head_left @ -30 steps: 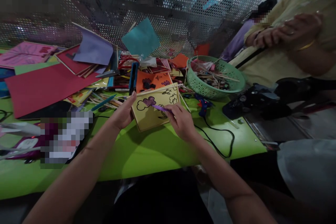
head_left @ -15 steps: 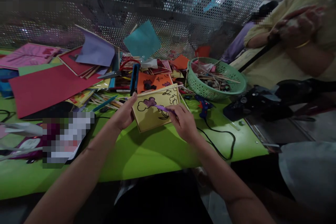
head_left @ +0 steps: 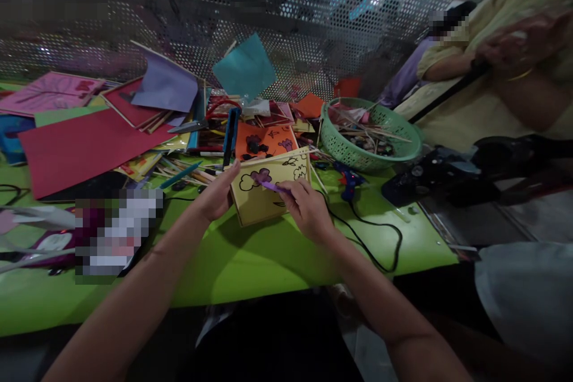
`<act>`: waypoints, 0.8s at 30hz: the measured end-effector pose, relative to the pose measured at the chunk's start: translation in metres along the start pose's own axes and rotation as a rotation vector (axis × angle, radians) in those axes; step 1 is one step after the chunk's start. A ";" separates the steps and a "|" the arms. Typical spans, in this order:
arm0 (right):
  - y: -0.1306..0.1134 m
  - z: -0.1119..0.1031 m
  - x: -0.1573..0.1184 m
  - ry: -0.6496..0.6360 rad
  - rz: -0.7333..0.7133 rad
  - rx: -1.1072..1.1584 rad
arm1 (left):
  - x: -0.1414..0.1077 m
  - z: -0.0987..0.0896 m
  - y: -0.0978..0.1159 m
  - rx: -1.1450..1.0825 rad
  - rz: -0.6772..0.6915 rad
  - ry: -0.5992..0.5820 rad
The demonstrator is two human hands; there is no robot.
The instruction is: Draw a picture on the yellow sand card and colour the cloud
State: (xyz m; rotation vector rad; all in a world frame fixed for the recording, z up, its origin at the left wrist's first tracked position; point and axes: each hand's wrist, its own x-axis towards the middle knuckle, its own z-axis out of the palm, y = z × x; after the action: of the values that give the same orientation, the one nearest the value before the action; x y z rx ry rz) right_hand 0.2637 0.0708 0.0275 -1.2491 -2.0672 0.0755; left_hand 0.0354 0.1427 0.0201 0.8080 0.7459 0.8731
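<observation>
A yellow card (head_left: 257, 206) framed with thin sticks is tilted above the green table, with black outline drawings of clouds and other shapes on it. One cloud is partly coloured purple. My left hand (head_left: 219, 194) grips the card's left edge, its thumb along the upper corner. In my right hand (head_left: 308, 209) is a purple marker (head_left: 274, 187), its tip on the purple cloud. The right hand covers part of the drawing. Just behind the yellow card lies an orange card (head_left: 268, 136) with dark shapes on it.
A green basket (head_left: 371, 158) of sticks stands right of the cards, near a blue glue gun (head_left: 349, 182) with a black cord. Red paper (head_left: 85, 149), scissors (head_left: 190, 126) and loose sticks lie left on the table (head_left: 215, 271). At right another person's hands (head_left: 528, 42) hold something dark.
The yellow card and my left hand have shifted slightly right and down in view. My right hand still holds the marker at the purple cloud. The other person's hands have moved a little.
</observation>
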 end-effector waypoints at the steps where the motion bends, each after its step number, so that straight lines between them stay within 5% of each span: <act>1: 0.000 0.000 0.000 0.000 0.001 -0.001 | 0.000 0.000 0.000 0.001 0.003 0.007; 24: 0.000 0.002 0.000 0.011 -0.023 0.000 | -0.001 0.006 0.000 0.006 -0.007 0.009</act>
State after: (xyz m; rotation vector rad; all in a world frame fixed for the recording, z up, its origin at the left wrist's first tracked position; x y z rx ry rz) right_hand 0.2622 0.0714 0.0261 -1.2230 -2.0717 0.0579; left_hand 0.0400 0.1400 0.0233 0.8066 0.7594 0.8695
